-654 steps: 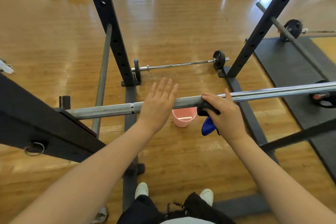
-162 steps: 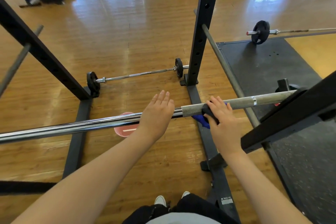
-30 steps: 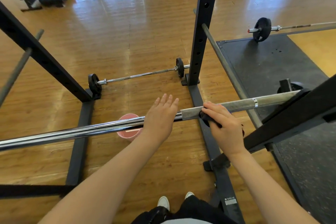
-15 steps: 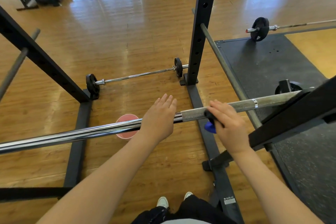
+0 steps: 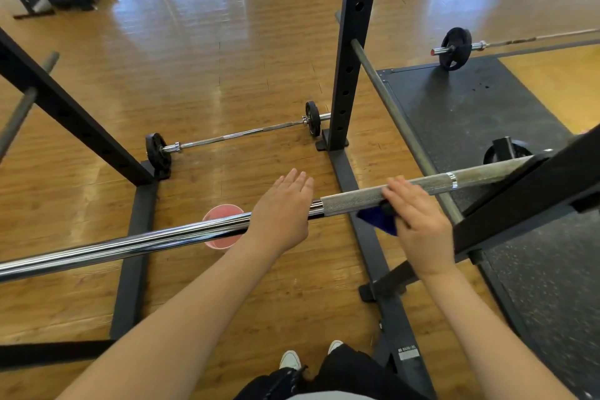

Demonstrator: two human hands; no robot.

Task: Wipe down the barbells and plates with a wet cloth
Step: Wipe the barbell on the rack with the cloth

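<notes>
**Head view: racked bar, cloth at the knurl**

Head view, frame centre: long chrome steel barbell (image 5: 162,237) racked across the frame, from lower left up to the black steel rack arm (image 5: 532,201) at right. Left hand (image 5: 281,211) laid flat on the smooth shaft, fingers straight, gripping nothing. Right hand (image 5: 418,224) curled over the grey knurled section, pinching a dark blue cloth (image 5: 378,221) against the bar's underside. Below the bar, centre-left: pink plastic bucket (image 5: 224,214) on the wooden floor (image 5: 194,68). Behind it, a thin barbell with small black plates (image 5: 237,133) lying beside the black upright post (image 5: 349,52). Upper right: another plated barbell (image 5: 456,49) at the edge of the dark rubber mat (image 5: 470,114).
</notes>
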